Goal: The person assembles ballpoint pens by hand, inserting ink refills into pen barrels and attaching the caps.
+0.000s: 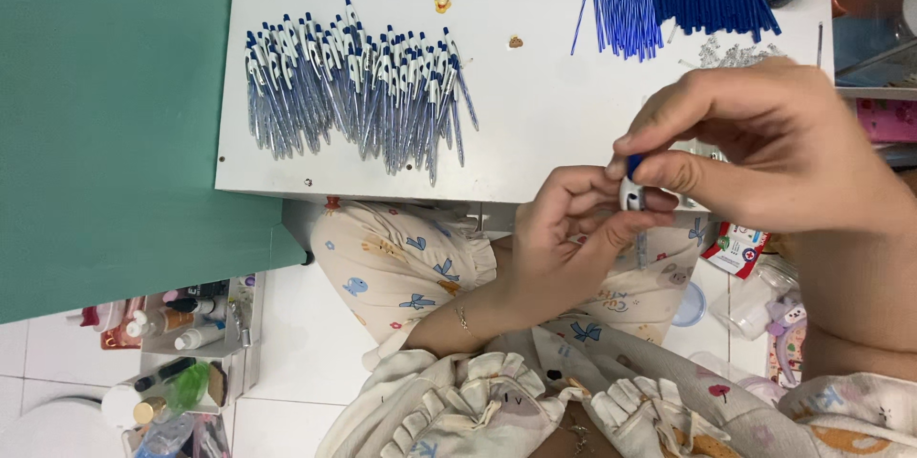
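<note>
Blue-white pen pile (353,85) left, refill heap (669,4) beyond hands (669,191).

Left of worktop (535,124): pile of assembled pens (353,85)
Far right: heap of pen parts (669,4)
Near edge: both hands, over lap

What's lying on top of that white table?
On the white table lie a fanned pile of finished pens, blue refills and dark blue caps. The right hand covers the near corner, so anything there is hidden.
</note>
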